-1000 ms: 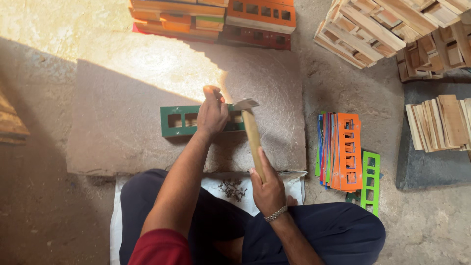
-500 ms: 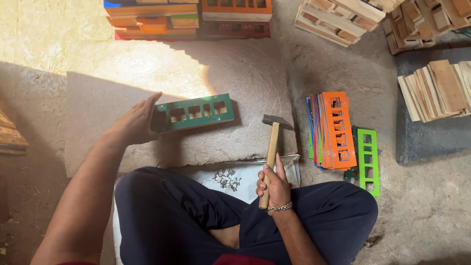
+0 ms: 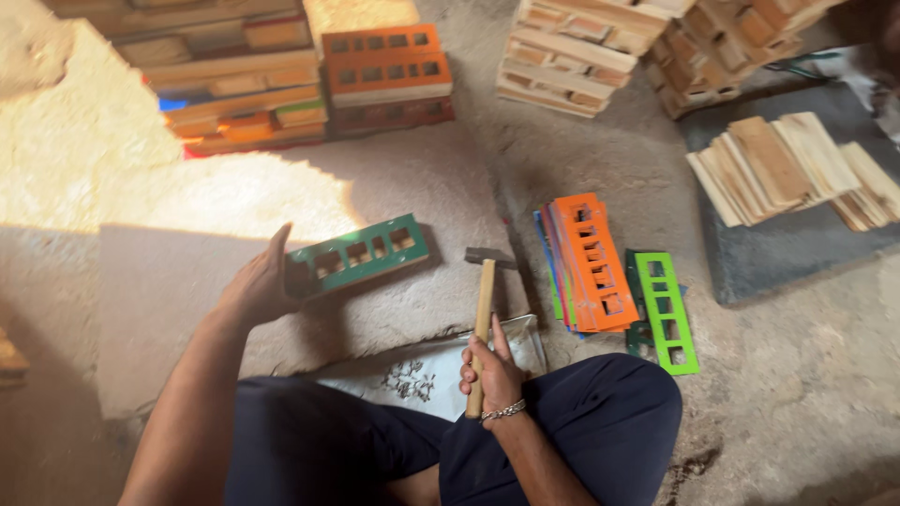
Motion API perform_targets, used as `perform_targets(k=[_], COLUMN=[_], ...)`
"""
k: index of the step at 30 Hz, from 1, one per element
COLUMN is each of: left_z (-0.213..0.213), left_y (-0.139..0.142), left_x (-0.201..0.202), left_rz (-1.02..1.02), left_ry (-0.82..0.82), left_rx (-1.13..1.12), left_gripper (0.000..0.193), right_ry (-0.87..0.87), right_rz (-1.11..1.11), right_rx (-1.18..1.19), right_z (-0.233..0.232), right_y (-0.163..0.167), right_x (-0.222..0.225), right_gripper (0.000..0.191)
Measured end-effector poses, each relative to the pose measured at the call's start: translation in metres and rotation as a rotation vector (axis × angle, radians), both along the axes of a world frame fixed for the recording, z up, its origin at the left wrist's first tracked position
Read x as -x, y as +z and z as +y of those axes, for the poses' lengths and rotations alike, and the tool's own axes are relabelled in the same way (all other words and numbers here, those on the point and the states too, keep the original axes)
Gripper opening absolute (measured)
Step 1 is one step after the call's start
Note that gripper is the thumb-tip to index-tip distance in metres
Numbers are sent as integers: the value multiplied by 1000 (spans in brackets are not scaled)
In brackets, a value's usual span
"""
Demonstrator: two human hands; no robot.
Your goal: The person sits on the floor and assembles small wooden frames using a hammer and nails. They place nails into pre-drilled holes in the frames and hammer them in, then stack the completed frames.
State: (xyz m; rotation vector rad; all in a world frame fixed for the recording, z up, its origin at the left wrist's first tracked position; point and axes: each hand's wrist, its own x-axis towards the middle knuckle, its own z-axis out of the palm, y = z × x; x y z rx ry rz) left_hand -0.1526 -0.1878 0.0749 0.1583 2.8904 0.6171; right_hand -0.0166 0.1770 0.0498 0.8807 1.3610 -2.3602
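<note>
**Green frame in my left hand, hammer in my right**

The green wooden frame (image 3: 361,254) with its row of square holes lay on the flat stone slab (image 3: 187,234) in front of my knees, its left end gripped by my left hand (image 3: 262,286), thumb up and fingers closed round it. My right hand (image 3: 489,373) was wrapped round the wooden handle of the hammer (image 3: 484,314), the metal head pointing away from me, just right of the frame. Under that hand lay a pale tray (image 3: 511,342) with small nails (image 3: 410,379). Further right, orange and green frames (image 3: 591,264) stood stacked on the floor, with bare wooden slats (image 3: 783,169) beyond them.
</note>
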Motion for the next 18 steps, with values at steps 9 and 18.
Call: perform_targets(k=[9,18], left_z=[136,170], left_y=[-71,-119], left_x=[-112,-132], left_rz=[-373,-321], left_ry=[-179,-273], left_rx=[-147,225], left_gripper=[38,82], right_ry=[-22,-17], right_rz=[31,19], right_rx=[55,79], right_z=[3,6], right_y=[-4,-12], right_x=[-7,-9], right_gripper=[76,76])
